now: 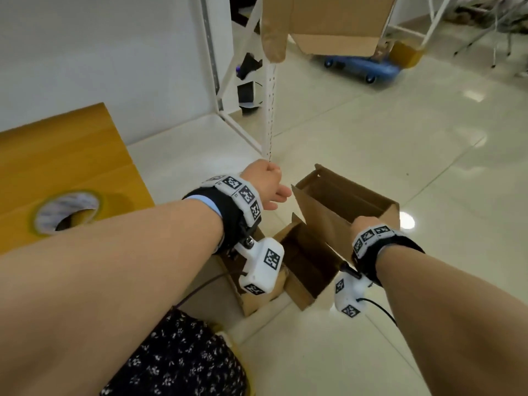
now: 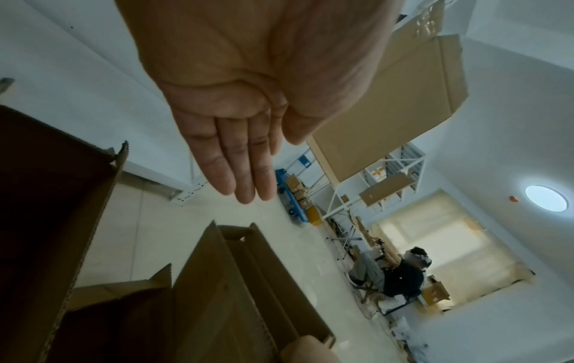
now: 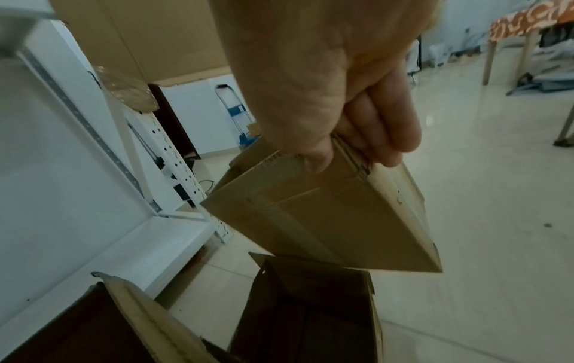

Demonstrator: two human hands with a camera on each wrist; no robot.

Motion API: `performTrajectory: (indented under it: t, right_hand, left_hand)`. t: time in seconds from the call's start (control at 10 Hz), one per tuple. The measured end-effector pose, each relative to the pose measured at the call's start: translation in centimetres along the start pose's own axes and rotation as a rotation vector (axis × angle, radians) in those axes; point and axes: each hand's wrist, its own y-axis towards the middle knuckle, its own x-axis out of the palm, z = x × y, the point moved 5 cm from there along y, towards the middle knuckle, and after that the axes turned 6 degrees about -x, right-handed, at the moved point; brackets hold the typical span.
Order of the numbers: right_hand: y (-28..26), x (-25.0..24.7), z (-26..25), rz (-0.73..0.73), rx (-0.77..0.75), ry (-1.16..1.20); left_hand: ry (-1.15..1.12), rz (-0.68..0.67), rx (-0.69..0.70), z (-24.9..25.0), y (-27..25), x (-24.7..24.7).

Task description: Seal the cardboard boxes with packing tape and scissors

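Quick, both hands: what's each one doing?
Left hand: open, fingers straight, holding nothing.
Right hand: grips the cardboard box by its edge.

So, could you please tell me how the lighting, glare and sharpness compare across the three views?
Head view: bright, glare spots on the glossy floor, straight shelf frame bowed by the lens. Left wrist view: dim, open left hand backlit, ceiling lamp blown out. Right wrist view: right hand soft, box fairly sharp.

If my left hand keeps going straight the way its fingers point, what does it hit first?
Probably nothing close. The left hand is open, fingers straight, aimed past the held cardboard box toward bare floor and the white shelf post. Depth is unclear.
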Motion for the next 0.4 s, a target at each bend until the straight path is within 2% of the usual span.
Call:
performTrajectory:
  t: [0.1,0.2,0.3,0.4]
  right_hand:
    - [2.0,2.5,-1.3,-0.115,-0.132,-0.101]
    - [2.9,3.9,-2.5,-0.165,-0.236,-0.206]
    - [2.2,4.1,-3.1,-0.222,-0.120,-0.175]
    - [1.6,3.1,-4.1,-0.249,-0.078,-0.159]
  left_hand:
    - [-0.016,-0.005,-0.053,-1.2,1.1,-0.5]
    - [-0.022,-0.003,-0.074,-1.7,1.9,-1.3]
    - [-0.039,-0.005,-0.106,-2.1,1.9,-1.7]
    - [-0.002,0.055,-0.060,-2.3,2.2,-2.5]
